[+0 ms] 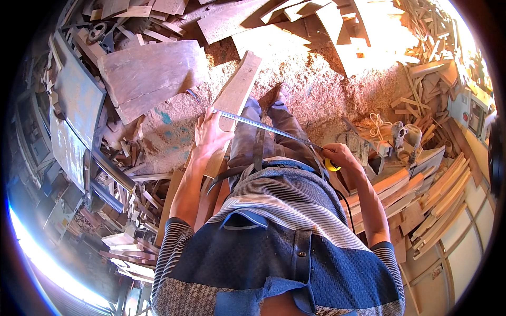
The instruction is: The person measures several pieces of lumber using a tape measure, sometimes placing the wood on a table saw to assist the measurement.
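A tape measure's pale blade (269, 128) stretches slantwise across a long wooden board (240, 87) and on over my legs. My left hand (212, 132) is at the board's left edge, its fingers closed on the free end of the blade; the exact grip is partly hidden. To the right, my right hand (341, 155) is closed around the yellow tape measure case (332, 165), which shows below the fingers. The board lies lengthwise on my left side, its far end narrower, its near part running back past my left forearm.
Sawdust (174, 142) covers the floor around my feet. A wide slab (150, 76) lies at the far left, near a grey metal machine table (79, 100). Stacked planks (440, 197) and a power tool (399, 134) are on the right. Offcuts lie in heaps all around.
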A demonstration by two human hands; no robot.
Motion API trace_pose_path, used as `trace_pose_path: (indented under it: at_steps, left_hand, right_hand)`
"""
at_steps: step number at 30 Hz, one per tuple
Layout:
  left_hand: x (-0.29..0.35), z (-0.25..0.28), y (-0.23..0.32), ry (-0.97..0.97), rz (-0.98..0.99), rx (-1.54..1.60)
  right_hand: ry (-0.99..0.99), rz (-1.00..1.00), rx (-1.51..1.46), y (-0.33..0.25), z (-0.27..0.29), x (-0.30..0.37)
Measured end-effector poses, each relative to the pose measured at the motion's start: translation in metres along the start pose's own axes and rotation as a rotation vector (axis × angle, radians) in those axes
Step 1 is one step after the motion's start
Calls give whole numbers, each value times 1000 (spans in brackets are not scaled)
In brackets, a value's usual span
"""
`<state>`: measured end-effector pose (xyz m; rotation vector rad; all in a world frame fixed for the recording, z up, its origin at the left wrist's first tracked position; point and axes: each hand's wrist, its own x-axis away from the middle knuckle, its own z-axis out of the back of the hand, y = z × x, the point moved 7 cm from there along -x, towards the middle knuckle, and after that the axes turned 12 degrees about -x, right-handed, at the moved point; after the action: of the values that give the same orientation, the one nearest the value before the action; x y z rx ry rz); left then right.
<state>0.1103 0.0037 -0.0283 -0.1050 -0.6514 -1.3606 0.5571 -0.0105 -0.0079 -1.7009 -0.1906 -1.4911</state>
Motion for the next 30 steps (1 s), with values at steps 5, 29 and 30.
trace_pose_path:
  at_steps: [5,29,30]
  left_hand:
    - [3,-6,-6,-2,-39,37]
    - [8,-5,-6,-49,16,-18]
    - [7,-3,-4,-56,15,5]
  right_hand:
    - [19,0,26,-5,-1,1]
    - [41,52,74,2,-4,-4]
    - [45,61,78,4,-4,-4]
